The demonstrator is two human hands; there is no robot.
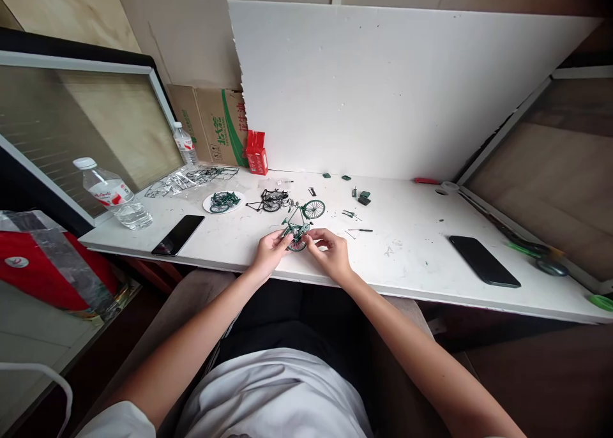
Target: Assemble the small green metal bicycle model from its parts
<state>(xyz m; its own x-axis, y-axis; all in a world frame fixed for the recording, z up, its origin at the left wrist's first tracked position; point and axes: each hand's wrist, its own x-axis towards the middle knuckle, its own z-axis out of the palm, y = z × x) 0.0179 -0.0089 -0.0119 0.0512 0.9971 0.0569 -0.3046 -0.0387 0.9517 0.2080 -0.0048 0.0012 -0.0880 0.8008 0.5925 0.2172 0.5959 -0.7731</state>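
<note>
A small green model bicycle (300, 218) is held at the table's front edge, its spoked front wheel (313, 209) pointing away from me. My left hand (272, 251) pinches it from the left, near the rear wheel. On the other side of that wheel, my right hand (330, 251) has thumb and forefinger closed on the bicycle's rear part. The fingers partly cover the rear wheel. Just beyond lie black bicycle parts (274, 200), and a white plate (207, 206) with green bicycle parts (224, 200) is to the left.
Several small green pieces (364, 195) and a thin dark tool (363, 230) lie right of the bicycle. Phones rest at left (178, 235) and right (483, 260). Water bottles (115, 195), parts frames (191, 179), a red box (257, 152) and a white board (383, 93) stand around the back and left.
</note>
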